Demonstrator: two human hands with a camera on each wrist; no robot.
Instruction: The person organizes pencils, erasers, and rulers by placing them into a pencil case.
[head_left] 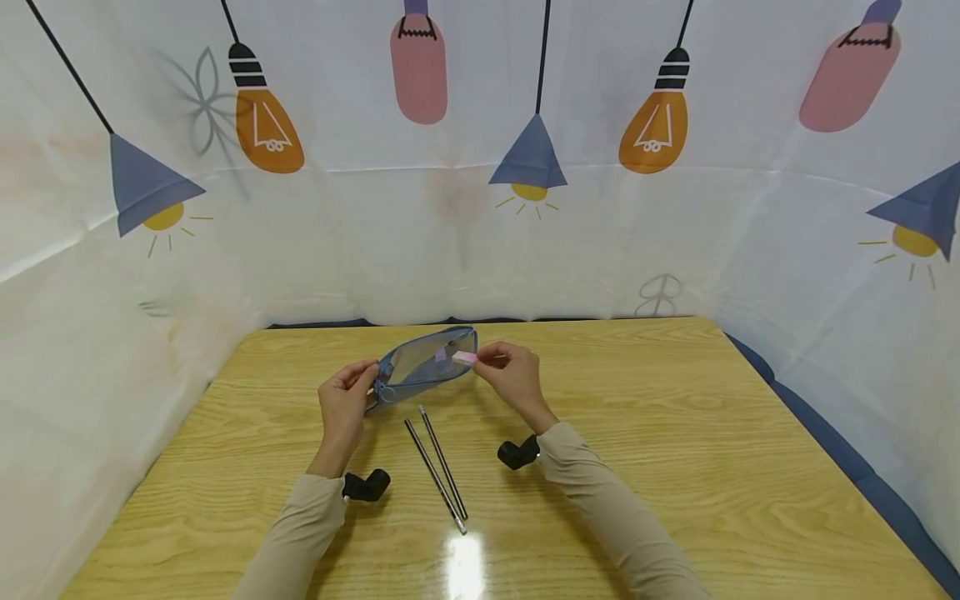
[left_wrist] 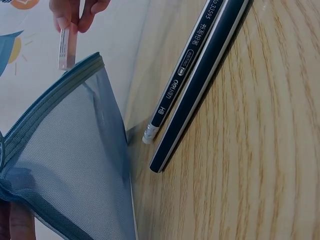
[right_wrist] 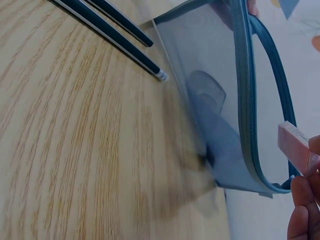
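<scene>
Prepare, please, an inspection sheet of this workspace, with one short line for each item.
Surface: wood-grain table, glare at the head view's lower middle.
Job's things: blue mesh zip pouch, mouth open; pink-and-white eraser at that mouth; two eraser-tipped pencils on the table, pointing opposite ways.
Clutter: nothing seen.
Grippers: left hand holds the pouch; right hand pinches the eraser.
Cables: nothing seen; lamp cords are only printed.
Surroundings: pale lamp-print curtain behind the table.

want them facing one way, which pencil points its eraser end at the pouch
The right pencil in the head view: its eraser end faces the pouch; the left pencil points its own away.
</scene>
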